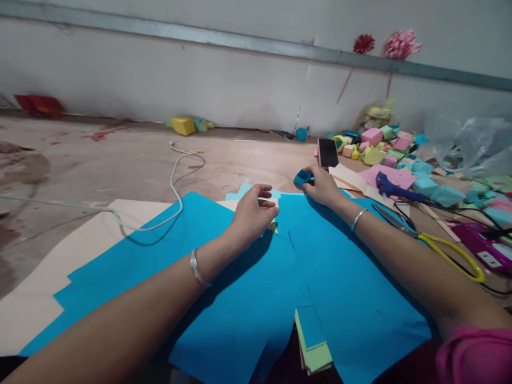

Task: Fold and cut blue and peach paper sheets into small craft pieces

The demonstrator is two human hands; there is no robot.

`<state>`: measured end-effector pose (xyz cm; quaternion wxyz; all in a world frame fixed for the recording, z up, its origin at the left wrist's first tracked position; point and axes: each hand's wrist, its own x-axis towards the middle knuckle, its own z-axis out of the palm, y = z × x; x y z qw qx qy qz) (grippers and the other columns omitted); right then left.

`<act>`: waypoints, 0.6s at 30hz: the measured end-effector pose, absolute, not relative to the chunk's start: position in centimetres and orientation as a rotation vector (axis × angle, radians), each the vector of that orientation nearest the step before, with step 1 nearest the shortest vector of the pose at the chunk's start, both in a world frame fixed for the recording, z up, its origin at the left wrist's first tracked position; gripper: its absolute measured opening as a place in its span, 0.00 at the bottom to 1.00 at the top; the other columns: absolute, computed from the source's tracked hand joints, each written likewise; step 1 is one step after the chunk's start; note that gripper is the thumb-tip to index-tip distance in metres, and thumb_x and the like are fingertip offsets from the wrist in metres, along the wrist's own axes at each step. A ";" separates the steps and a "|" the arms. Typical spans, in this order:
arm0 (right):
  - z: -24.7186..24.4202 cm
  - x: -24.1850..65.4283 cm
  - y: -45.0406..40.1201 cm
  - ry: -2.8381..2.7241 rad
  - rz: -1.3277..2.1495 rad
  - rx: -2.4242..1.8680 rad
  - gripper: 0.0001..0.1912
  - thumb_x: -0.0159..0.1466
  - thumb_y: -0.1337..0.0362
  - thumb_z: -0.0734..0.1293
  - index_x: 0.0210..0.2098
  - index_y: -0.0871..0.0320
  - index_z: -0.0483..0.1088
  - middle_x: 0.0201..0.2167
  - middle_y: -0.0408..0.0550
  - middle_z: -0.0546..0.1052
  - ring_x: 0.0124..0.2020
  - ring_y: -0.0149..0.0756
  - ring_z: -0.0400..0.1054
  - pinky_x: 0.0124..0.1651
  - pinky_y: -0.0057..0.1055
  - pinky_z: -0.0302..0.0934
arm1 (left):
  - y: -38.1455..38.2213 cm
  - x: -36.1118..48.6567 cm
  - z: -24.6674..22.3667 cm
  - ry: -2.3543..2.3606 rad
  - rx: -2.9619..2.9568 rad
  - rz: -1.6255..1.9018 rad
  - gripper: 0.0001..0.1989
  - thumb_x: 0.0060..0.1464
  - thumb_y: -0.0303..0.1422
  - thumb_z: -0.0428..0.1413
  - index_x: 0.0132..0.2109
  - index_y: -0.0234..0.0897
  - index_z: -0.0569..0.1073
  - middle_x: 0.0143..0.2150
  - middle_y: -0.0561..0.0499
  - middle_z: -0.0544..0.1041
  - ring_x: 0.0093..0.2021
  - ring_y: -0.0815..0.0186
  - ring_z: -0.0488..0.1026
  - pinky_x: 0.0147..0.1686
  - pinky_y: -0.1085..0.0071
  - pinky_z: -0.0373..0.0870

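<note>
Pinching a curled blue piece (300,178) at two o'clock from the half-open, seemingly empty left hand (252,214), the right hand (323,186), thumb and fingers nearly closed, seems mid-handling, and any move calls for a light grip.

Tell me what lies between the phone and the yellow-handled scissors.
Cream paper pieces lie between the phone and the scissors, with the blue glue gun alongside, as the head view shows.

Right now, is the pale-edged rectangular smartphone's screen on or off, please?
The smartphone looks off: its screen is plain black, with no glow visible.
</note>
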<state>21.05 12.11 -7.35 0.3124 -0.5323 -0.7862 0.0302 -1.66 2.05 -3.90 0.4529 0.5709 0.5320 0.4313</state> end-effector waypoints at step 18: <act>-1.4 12.2 6.2 -2.689 0.368 -1.149 0.11 0.58 0.73 0.65 0.37 0.56 0.78 0.37 0.48 0.79 0.37 0.37 0.71 0.38 0.31 0.61 | 5.6 -5.1 -2.2 1.355 1.045 1.662 0.15 0.48 0.21 0.51 0.45 0.37 0.68 0.45 0.47 0.72 0.40 0.67 0.74 0.35 0.74 0.71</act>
